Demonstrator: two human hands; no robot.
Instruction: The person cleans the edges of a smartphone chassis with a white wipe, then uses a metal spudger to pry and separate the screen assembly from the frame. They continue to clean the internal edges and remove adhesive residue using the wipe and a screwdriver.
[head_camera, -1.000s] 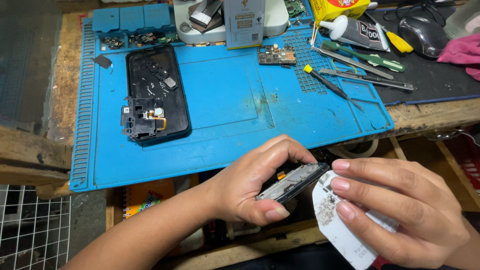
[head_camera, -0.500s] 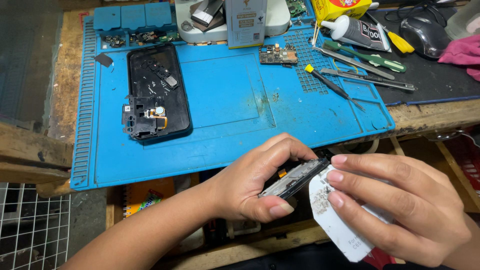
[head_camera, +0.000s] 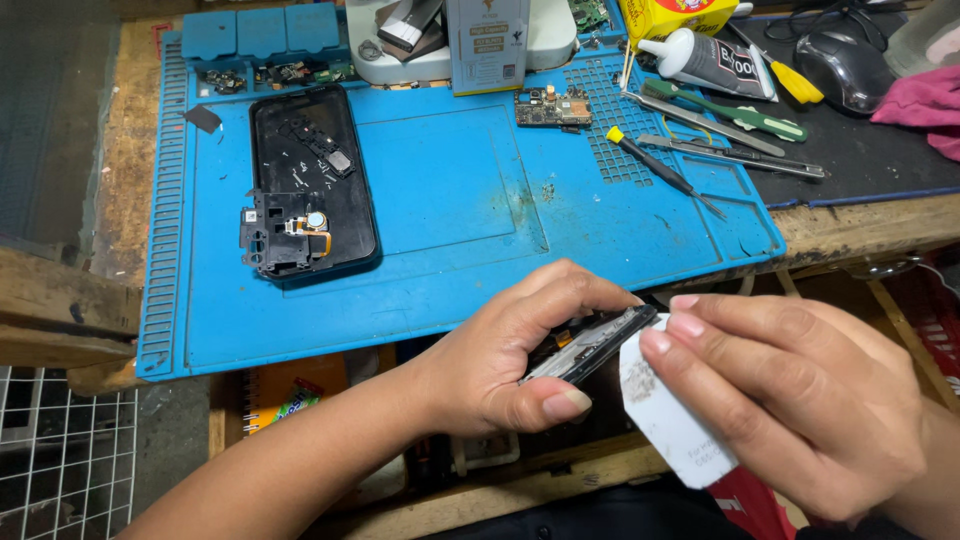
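Tilted slightly more upright than before, the dark phone frame (head_camera: 590, 345) sits lower centre, pinched in the left hand (head_camera: 520, 350). Right hand (head_camera: 800, 400) fingers clamp a flat white card (head_camera: 670, 420) touching its edge. Behind lies the ribbed blue mat (head_camera: 460, 220).

You face a matt blue rubbery mat (head_camera: 450, 200) on rough worn wood bench (head_camera: 860, 225); glossy black phone shell (head_camera: 310, 180) lies left.

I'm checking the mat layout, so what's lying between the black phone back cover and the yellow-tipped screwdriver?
In the head view, only bare blue mat lies between the black phone back cover and the yellow-tipped screwdriver; the small circuit board sits further back.
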